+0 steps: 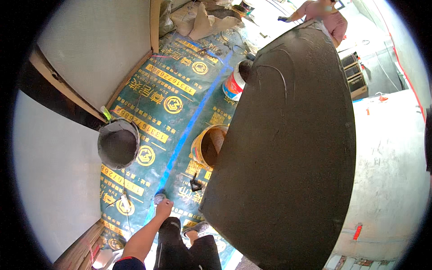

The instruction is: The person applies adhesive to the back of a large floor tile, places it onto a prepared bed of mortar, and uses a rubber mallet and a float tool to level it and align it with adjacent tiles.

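My left hand (164, 207) reaches forward over the covered floor with its fingers closed. Just beyond the fingers shows a small grey, rounded object (159, 197); whether they grip it, I cannot make out. My right hand is out of view. A large dark-grey slab (292, 135) fills the right of my view. Its surface looks mostly smooth, with curved marks toward the far end. Beside its left edge stand a yellow bucket (196, 150) with brown inside and a white-and-red bucket (232, 87). Farther left is a dark bucket (118, 144) holding grey material.
A co-worker (330, 22) in a pink top stands at the slab's far end. Green printed sheeting (180, 121) with blue tape covers the floor. A black item (195, 183) lies near the yellow bucket, and white panels (58, 171) stand left. Crumpled sacks (209, 22) lie beyond.
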### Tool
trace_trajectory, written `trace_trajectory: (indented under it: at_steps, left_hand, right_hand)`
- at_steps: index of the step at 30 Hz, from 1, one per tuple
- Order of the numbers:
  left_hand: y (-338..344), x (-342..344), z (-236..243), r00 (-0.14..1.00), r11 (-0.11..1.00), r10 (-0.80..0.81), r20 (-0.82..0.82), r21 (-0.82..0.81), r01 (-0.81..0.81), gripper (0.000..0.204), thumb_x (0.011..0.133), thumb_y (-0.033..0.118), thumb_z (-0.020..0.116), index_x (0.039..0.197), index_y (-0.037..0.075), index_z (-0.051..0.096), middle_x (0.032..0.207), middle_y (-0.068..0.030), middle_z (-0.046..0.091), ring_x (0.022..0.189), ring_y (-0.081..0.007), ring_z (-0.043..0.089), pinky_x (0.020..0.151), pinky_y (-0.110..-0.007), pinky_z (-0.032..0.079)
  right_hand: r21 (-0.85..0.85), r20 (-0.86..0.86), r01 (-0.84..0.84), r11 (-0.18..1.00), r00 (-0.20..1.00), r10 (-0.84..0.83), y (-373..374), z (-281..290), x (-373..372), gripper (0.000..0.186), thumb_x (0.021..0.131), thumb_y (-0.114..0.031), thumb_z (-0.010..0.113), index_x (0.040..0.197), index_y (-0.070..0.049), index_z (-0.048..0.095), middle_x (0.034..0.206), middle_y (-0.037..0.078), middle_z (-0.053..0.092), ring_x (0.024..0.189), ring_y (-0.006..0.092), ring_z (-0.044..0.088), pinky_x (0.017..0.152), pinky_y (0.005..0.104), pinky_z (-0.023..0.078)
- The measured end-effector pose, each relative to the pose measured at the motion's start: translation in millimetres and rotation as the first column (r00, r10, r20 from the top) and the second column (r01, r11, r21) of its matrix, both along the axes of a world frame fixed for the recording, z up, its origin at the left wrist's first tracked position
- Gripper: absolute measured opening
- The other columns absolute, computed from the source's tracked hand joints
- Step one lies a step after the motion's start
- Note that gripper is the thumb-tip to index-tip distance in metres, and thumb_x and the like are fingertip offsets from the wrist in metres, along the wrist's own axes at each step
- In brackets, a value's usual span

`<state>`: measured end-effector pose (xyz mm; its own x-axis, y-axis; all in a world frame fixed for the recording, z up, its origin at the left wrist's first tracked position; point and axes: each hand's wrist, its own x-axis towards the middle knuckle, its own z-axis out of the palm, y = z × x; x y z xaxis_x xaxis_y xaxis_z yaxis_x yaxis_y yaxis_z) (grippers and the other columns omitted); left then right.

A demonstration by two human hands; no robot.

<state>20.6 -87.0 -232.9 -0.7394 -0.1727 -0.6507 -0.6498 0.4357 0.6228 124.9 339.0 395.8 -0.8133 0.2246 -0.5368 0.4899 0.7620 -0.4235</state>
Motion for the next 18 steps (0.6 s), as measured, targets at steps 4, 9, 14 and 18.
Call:
trace_trajectory:
  at_steps: [4,9,14,18]
  left_hand:
    - [-9.4,22.1,64.8,0.963,0.992,-0.115,-0.245,-0.076,0.099,0.033,0.086,0.031,0.062,0.102,0.002,0.067,0.093,-0.0184,0.069,0.091,-0.0338,0.066,0.08,-0.041,0.05]
    - [38.6,59.6,181.9,0.976,0.968,0.163,-0.142,0.216,-0.13,0.027,0.085,0.024,0.066,0.097,0.0,0.069,0.087,-0.0165,0.069,0.081,-0.025,0.068,0.075,-0.034,0.051]
    - [107.9,99.1,271.4,0.95,0.926,0.201,-0.238,0.362,-0.105,0.02,0.083,0.012,0.068,0.097,-0.002,0.068,0.088,-0.0115,0.07,0.081,-0.0198,0.067,0.076,-0.03,0.051]
    - [152.6,116.6,295.1,0.909,0.906,0.293,-0.295,0.39,-0.166,0.018,0.084,0.011,0.067,0.097,0.0,0.067,0.092,-0.0125,0.069,0.087,-0.0231,0.067,0.08,-0.034,0.051]
  right_hand:
    - [-0.311,-0.206,0.22,0.925,0.934,-0.291,-19.8,-37.8,-16.8,0.056,0.094,-0.05,0.052,0.127,-0.004,0.052,0.12,0.013,0.059,0.111,0.0271,0.056,0.089,0.0422,0.047]
    - [-0.646,-0.337,0.185,0.741,0.802,-0.493,-51.6,-76.0,-30.3,0.081,0.089,-0.059,0.053,0.143,-0.001,0.038,0.138,0.016,0.049,0.121,0.035,0.051,0.097,0.0492,0.044]
    - [-0.786,-0.119,0.318,0.53,0.764,-0.635,-87.7,-89.4,-50.7,0.085,0.086,-0.051,0.059,0.147,-0.001,0.027,0.137,0.018,0.043,0.12,0.0316,0.046,0.099,0.0485,0.038]
    - [-0.913,-0.207,0.026,0.407,0.83,-0.518,-104.5,-88.8,-73.9,0.07,0.093,-0.04,0.055,0.145,-0.002,0.029,0.132,0.016,0.047,0.115,0.024,0.051,0.098,0.0416,0.042]
